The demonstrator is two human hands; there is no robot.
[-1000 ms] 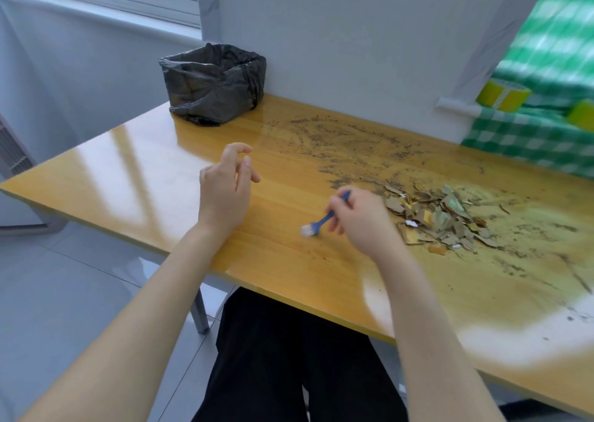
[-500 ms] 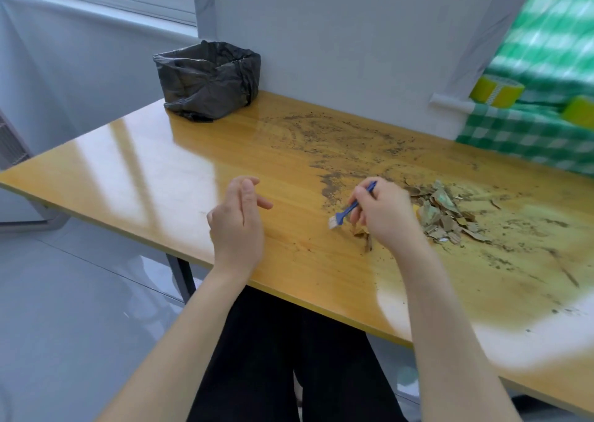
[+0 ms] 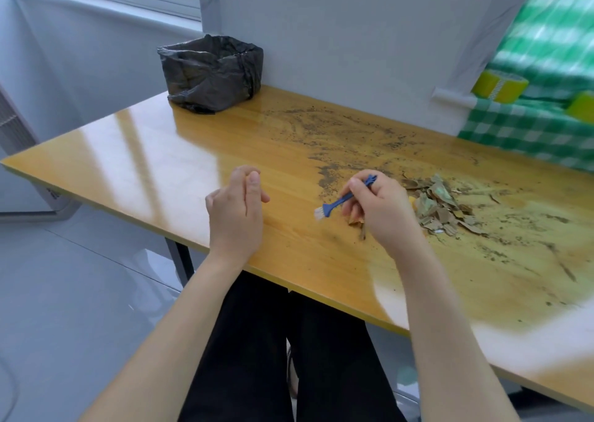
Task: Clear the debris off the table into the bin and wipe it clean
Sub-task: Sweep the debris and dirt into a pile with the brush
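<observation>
Blue brush (image 3: 340,200) barely shifted since half a second ago, pinched by curled right hand (image 3: 382,216), bristles leftward above table (image 3: 144,164). Left hand (image 3: 236,216) beside it, loose, empty. Debris (image 3: 440,206) against grip's right. Bin (image 3: 209,74) far beyond-left.

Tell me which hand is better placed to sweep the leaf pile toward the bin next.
Probably the right. The right hand grips the blue brush and sits directly beside the leaf pile. The left hand holds nothing and is farther from the pile, on the side toward the bin.
</observation>
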